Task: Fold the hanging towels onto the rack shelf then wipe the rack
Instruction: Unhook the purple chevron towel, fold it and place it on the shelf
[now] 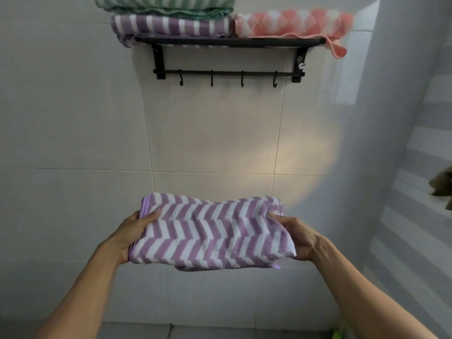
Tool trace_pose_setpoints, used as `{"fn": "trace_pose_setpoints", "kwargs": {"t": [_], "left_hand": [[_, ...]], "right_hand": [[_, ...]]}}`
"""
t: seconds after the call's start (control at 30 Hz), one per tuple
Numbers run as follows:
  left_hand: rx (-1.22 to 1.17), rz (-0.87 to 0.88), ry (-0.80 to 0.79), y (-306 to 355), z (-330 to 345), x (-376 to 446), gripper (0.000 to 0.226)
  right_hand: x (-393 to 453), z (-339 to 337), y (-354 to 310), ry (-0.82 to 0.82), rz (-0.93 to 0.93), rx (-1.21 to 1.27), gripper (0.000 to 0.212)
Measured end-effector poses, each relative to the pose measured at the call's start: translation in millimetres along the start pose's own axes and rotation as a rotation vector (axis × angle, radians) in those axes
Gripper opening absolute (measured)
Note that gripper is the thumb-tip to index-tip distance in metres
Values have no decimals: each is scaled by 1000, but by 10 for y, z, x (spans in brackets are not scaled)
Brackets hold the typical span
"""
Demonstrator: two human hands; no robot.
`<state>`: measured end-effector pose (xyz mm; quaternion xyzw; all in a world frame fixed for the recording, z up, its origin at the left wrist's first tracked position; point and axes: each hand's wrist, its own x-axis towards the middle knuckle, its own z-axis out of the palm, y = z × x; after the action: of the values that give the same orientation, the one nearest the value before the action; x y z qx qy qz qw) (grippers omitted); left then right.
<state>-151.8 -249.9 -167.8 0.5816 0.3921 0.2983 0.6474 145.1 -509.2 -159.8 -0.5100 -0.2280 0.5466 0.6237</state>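
While both hands hold the folded purple chevron towel [210, 231] level in front of the chest, its long axis runs nine to three, parallel to the rack shelf [230, 42] straight up at twelve o'clock. The left hand [137, 231] grips the nine o'clock end, thumb on top, fingers curled beneath; the right hand [297, 237] pinches the three o'clock end likewise. Neither hand looks nearer the shelf, so the lift is likely straight up, probably onto the pink towel [293, 23], the lower pile beside the stacked purple striped towel [171, 26] and green towel [166, 4].

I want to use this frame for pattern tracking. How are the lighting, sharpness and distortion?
Head view: dim overall, with a warm light patch on the tiled wall; the folded purple chevron towel is fairly sharp; the shelf towels look soft; wide-angle bending shows at the right edge.
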Motion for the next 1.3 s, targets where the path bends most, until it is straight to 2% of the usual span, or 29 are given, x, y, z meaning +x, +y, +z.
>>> {"fn": "trace_pose_setpoints", "kwargs": {"t": [0.13,0.27,0.33,0.43,0.5,0.63,0.77,0.87,1.0,1.17,1.3], "left_hand": [[104,-39,38,-44,-132,-53,43],[69,-1,57,-95,-286,-8,43],[42,29,56,-41,-335,10,42],[-2,67,52,129,-382,42,36],[-33,35,39,236,-382,65,35],[-21,-26,2,347,-341,102,53],[-46,110,-56,524,-79,-27,37],[-45,159,-169,672,175,-210,33],[-46,147,-326,828,484,-490,49],[-55,156,-242,1034,1001,-860,62],[-88,190,-202,1114,1373,-1146,54]], "right_hand": [[78,179,27,7,19,34,80],[171,282,189,61,115,-147,65],[184,357,205,171,147,-217,55],[170,471,190,261,92,-227,44],[150,499,160,306,36,-267,51],[21,569,8,321,-162,-329,62],[-219,493,-206,367,-336,-325,72],[-493,428,-350,426,-386,-289,70],[-872,229,-536,497,-324,-179,70],[-1553,-87,-743,331,-223,-140,65],[-2002,-380,-849,414,-235,-283,58]]}}
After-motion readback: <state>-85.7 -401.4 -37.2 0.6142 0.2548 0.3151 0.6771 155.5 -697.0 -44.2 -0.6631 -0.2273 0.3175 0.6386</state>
